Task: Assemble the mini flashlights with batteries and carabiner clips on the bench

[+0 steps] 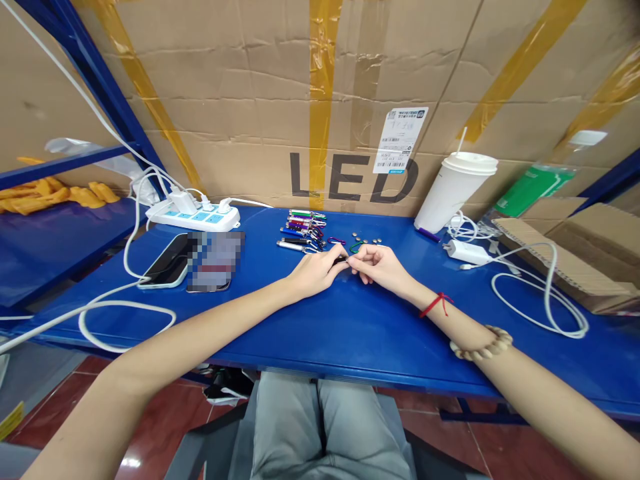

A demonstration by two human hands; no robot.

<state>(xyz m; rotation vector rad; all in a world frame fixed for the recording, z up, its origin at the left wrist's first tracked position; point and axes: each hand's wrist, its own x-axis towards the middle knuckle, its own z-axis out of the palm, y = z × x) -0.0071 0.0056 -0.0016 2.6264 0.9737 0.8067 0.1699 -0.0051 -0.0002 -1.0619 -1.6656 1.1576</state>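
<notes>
My left hand and my right hand meet over the middle of the blue table. Both pinch a small dark keychain torch between their fingertips. Just behind the hands lies a cluster of several small coloured keychain torches with carabiner clips. Several small button cells lie in a row to the right of that cluster. My right wrist wears a red string and a bead bracelet.
A white power strip with plugged chargers sits at the back left, beside two phones. A white lidded cup with a straw stands back right, near a white charger, looped cables and an open cardboard box. A cardboard wall stands behind.
</notes>
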